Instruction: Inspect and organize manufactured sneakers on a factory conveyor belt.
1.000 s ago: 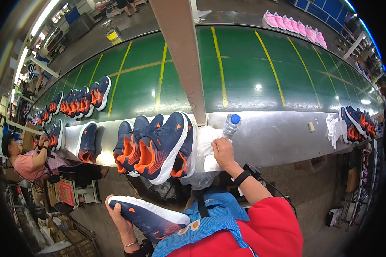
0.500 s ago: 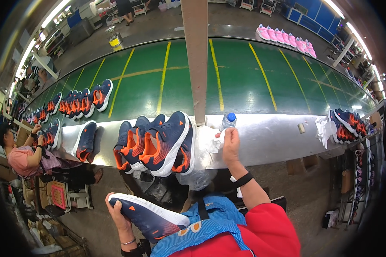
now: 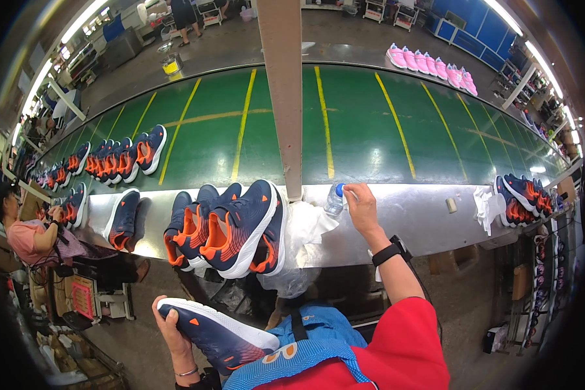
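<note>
My left hand (image 3: 173, 335) grips a navy sneaker (image 3: 218, 330) with a white sole and orange trim by its toe end, sole side turned up, the heel against my blue apron (image 3: 305, 354). At the bench, the fingers of my right hand (image 3: 363, 207) close at the blue cap of a small clear plastic bottle (image 3: 333, 207); part of the grip is hidden. Crumpled white cloth or tissue (image 3: 309, 224) lies beside the bottle. Left of it, several more navy-and-orange sneakers (image 3: 237, 227) stand close together on the metal bench edge.
A green conveyor belt (image 3: 351, 136) with yellow lines runs behind the metal ledge (image 3: 403, 218). A brown post (image 3: 281, 97) rises at the ledge. Sneakers stand in rows at left; others are piled far right (image 3: 526, 198) by white tissue (image 3: 487, 207). A co-worker (image 3: 29, 227) is at far left.
My right hand has let go of the white cloth and moved up and right to the bottle's cap. The left hand still holds the sneaker. The view has shifted slightly.
</note>
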Available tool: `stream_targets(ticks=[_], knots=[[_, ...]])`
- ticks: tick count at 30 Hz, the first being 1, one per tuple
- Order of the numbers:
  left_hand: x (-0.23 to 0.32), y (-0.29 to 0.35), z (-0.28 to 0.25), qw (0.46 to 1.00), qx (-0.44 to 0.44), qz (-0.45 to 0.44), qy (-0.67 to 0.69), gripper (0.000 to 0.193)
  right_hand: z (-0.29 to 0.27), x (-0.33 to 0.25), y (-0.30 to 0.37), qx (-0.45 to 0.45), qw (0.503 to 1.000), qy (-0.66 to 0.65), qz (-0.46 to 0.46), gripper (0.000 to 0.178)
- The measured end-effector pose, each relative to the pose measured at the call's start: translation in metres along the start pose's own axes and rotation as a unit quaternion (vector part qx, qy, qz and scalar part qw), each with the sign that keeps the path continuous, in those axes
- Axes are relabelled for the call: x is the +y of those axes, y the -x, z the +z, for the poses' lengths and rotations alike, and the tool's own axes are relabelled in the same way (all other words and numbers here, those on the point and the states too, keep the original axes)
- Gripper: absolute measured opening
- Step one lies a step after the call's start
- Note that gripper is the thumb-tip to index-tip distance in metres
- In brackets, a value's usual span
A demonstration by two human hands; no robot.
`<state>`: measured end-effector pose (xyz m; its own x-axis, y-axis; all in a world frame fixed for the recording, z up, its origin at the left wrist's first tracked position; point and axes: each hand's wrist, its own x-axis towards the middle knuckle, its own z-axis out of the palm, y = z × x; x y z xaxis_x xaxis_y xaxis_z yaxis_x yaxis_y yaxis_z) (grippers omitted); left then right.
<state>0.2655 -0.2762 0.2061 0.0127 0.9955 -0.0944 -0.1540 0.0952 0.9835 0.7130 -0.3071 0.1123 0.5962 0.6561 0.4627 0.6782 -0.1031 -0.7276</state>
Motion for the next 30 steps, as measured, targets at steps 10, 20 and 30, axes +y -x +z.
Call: stream_targets(ticks=[10,20,30], knots=[[0.000,-0.002,0.015,1.000,0.012,-0.003,-0.014,0.050,0.015,0.010,0.000,-0.008,0.996,0.041,-0.080,0.018],[0.004,0.000,0.018,1.000,0.008,0.001,-0.017,0.051,0.005,0.041,0.002,0.029,0.998,0.028,0.052,0.029],[0.006,-0.001,0.025,1.000,0.010,-0.004,-0.025,0.052,-0.025,0.103,0.047,0.274,0.692,-0.523,0.415,0.026]])
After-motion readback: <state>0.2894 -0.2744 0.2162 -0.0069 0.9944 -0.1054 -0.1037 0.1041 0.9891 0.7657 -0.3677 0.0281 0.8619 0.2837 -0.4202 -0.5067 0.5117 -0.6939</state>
